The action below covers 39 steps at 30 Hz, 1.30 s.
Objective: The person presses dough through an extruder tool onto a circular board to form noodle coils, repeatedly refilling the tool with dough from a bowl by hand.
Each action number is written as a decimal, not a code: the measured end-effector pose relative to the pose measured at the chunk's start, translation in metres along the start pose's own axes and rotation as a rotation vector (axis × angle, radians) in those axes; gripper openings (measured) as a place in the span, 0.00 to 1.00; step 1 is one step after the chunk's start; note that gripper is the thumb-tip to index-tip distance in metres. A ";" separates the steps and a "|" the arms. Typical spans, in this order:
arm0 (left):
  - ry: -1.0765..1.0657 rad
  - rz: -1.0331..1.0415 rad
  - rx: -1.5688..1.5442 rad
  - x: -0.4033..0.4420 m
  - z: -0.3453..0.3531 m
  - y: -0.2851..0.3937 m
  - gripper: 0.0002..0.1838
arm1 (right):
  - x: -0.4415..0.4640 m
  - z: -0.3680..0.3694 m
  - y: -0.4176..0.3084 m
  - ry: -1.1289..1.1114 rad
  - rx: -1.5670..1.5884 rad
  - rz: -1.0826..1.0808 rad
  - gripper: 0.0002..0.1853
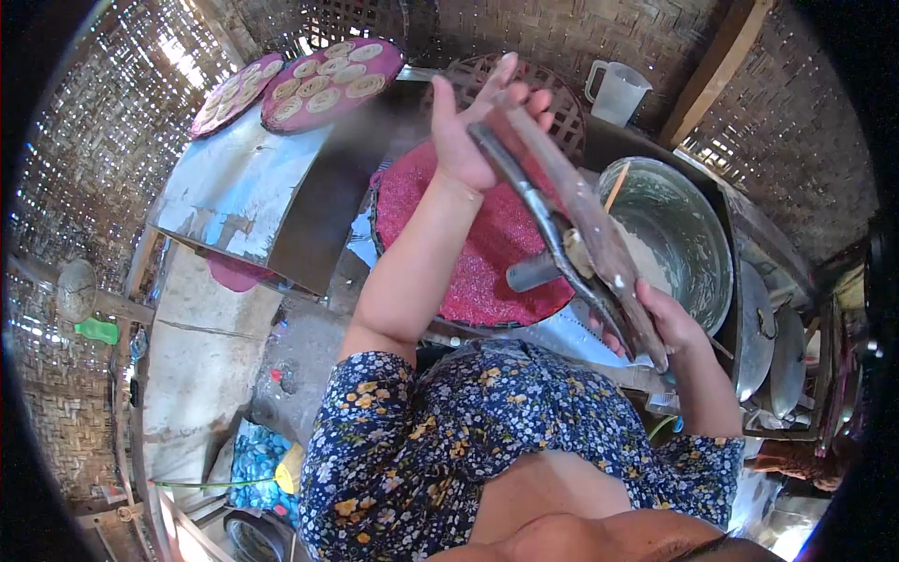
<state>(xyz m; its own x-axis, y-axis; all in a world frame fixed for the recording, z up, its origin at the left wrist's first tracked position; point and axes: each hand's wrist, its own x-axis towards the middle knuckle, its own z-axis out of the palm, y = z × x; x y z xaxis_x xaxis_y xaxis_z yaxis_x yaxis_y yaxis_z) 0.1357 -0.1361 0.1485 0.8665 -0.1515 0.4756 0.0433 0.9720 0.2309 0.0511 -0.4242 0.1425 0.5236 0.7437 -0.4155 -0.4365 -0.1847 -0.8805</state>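
Over the round pink tray (421,220), the two-bar wooden press (582,201) is slanting lengthwise from far side to near right, its near end being clasped by the right hand (670,318), while the left hand (471,136) is spreading an unclenched grip at its far end.

Daylight speckles the woven wall (103,159) inside dark, fisheye-curved edges.
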 end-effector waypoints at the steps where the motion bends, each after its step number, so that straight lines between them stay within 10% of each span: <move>1: -0.024 -0.015 -0.014 -0.002 -0.013 0.006 0.43 | 0.005 -0.003 -0.001 0.013 -0.043 0.051 0.36; 13: 0.263 0.147 0.122 -0.036 -0.040 0.012 0.34 | 0.021 0.004 -0.016 0.052 -0.379 0.177 0.31; 39: 0.075 0.207 0.111 -0.036 0.053 0.041 0.34 | -0.010 0.031 -0.054 0.229 -0.689 -0.184 0.28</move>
<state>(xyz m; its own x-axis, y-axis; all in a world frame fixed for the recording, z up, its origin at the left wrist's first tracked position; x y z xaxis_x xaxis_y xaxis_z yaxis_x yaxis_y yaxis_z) 0.0797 -0.1008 0.1861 0.8859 0.0669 0.4591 -0.1907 0.9546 0.2288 0.0475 -0.4017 0.2012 0.7157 0.6633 -0.2187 0.1908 -0.4869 -0.8523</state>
